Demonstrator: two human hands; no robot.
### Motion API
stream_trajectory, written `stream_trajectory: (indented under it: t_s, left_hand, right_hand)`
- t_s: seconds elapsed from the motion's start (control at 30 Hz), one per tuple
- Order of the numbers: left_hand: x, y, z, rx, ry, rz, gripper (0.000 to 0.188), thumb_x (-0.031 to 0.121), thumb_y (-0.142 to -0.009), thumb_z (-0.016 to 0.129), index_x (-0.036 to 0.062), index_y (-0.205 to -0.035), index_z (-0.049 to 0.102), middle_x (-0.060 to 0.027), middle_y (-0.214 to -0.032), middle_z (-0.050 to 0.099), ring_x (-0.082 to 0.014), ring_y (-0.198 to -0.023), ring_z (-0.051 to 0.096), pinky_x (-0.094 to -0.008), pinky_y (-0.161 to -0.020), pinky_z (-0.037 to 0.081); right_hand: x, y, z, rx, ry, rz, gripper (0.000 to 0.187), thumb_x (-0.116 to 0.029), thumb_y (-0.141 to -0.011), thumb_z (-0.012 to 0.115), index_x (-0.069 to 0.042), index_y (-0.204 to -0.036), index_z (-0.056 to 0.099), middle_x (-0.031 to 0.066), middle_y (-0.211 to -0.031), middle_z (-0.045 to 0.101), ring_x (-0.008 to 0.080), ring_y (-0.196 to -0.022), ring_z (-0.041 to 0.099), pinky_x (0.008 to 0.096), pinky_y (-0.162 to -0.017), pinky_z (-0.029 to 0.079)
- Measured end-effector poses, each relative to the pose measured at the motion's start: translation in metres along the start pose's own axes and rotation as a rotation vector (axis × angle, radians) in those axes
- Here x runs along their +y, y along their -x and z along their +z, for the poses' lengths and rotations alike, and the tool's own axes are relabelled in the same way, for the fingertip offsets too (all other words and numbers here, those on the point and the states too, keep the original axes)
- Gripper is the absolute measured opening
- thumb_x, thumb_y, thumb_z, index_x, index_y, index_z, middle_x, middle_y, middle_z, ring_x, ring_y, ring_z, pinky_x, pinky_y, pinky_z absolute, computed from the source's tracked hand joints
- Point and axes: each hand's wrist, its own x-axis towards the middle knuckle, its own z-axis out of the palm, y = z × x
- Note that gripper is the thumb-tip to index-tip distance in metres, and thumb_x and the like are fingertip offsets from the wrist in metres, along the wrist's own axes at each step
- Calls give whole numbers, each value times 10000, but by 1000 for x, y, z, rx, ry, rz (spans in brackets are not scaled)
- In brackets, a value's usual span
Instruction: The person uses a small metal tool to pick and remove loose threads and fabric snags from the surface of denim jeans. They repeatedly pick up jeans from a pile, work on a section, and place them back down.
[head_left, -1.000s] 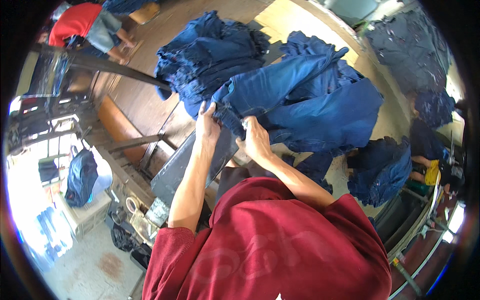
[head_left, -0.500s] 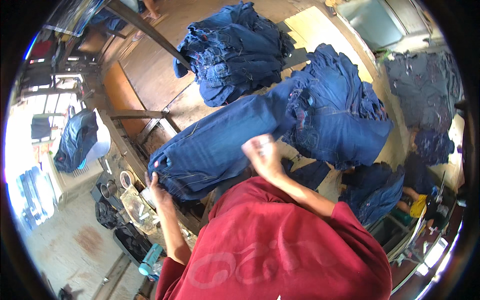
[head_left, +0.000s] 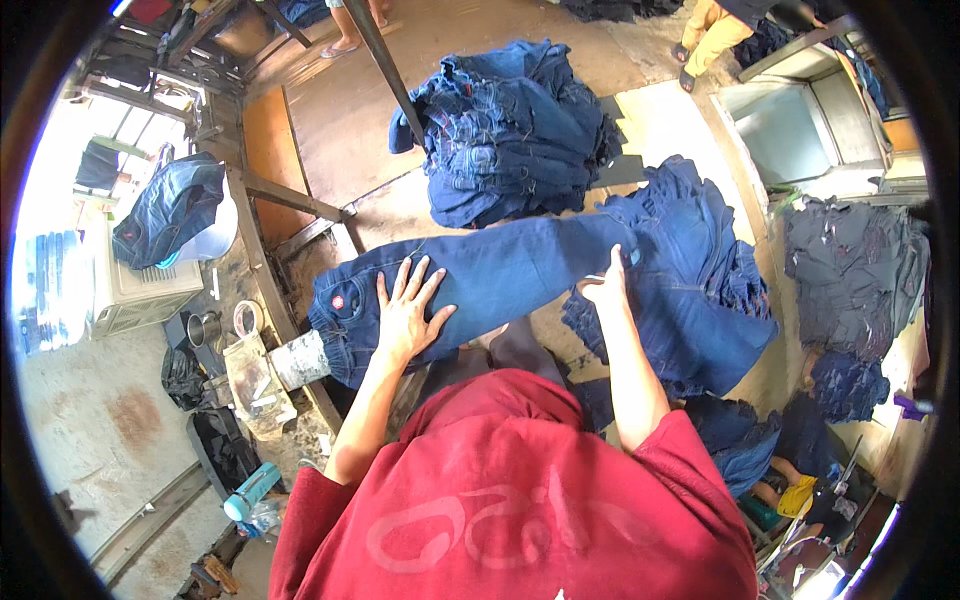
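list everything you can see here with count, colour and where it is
stretched-out jeans: 1 pair, blue, centre
stacked jeans: 1 pile, pieces uncountable, blue, top centre
heaped jeans: 1 pile, blue, right of centre
dark garments: 1 pile, grey, far right
denim garment: 1, dark blue, left
tape roll: 1, tan, left
bottle: 1, turquoise, lower left
board: 1, orange-brown, upper left
co-worker in yellow trousers: 1, upper right
maroon shirt: 1, bottom centre
left hand: 1, spread on the stretched-out jeans
right hand: 1, at their right part
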Motion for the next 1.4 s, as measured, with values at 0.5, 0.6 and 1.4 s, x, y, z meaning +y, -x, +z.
stream_trajectory:
  t_s: [0.5,0.6,1.4]
  left_hand:
    - [113,-74,63,-10,148,268,723,290,-909,733,78,-1573,541,-144,-1741,352,-402,-1648,218,-750,-1276,125]
    - [158,-83,88,-129,211,346,711,321,-919,715,54,-1560,560,-132,-1737,361,-398,-1657,186,-800,-1255,116]
    - [144,-76,69,39,249,177,527,346,-874,776,64,-1314,710,-156,-1595,551,-309,-1575,403,-619,-1279,266]
  right_hand:
    - [-177,100,50,31,41,-1015,360,-142,-928,882,-95,-1243,714,60,-1177,748,214,-980,738,418,-865,654]
    - [-158,160,73,5,213,-1323,272,-141,-951,868,-17,-1150,729,39,-1005,722,134,-851,647,328,-720,548]
    - [-44,293,182,-482,1198,-1825,227,-91,-951,851,-77,-816,669,-40,-674,496,75,-630,428,270,-575,398]
